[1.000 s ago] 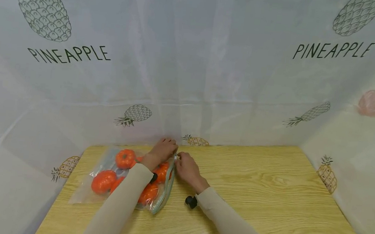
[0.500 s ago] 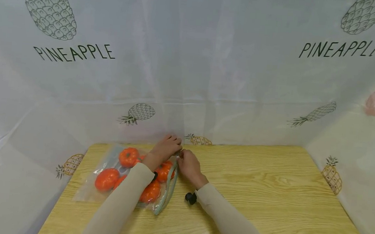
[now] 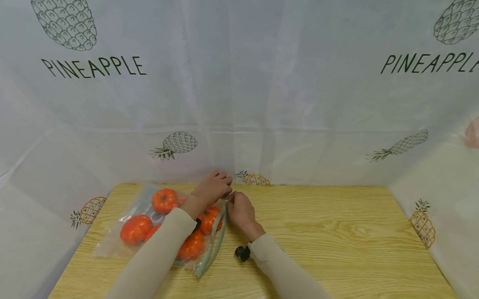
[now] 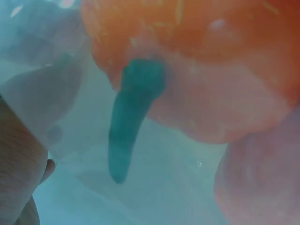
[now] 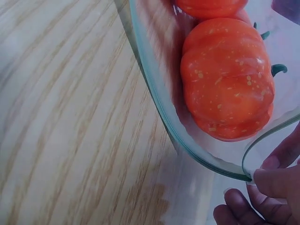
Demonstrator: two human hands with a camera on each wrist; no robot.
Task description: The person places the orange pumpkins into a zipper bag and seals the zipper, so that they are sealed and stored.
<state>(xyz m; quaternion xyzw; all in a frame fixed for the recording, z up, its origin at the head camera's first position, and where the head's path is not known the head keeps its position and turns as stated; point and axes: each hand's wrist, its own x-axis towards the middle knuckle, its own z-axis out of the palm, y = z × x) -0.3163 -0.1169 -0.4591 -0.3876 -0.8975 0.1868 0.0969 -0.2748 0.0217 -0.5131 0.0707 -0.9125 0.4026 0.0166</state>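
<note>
A clear zip-lock bag (image 3: 107, 247) lies on the table's left side with several orange toy pumpkins (image 3: 136, 229) inside. Its pale green zip strip (image 5: 161, 110) runs along the right side, its two lips parted. At the far end of the strip my left hand (image 3: 210, 190) holds the bag's corner, its forearm crossing over the bag. Close beside it, my right hand (image 3: 240, 211) pinches the same corner between thumb and fingers. The left wrist view looks through hazy plastic at a pumpkin (image 4: 201, 33) with a green stem (image 4: 125, 126); part of the hand (image 4: 18, 164) shows at the left edge.
The wood-grain table (image 3: 341, 253) extends right of the bag. White sheeting (image 3: 244, 97) printed with pineapples hangs behind and at both sides, close to the hands. A black wrist camera (image 3: 242, 253) sits at the right cuff.
My right hand has moved in to the far corner, closing the small gap to my left hand. The strip's lips stand slightly wider apart. The pumpkins stay in place; the head view shifted a little.
</note>
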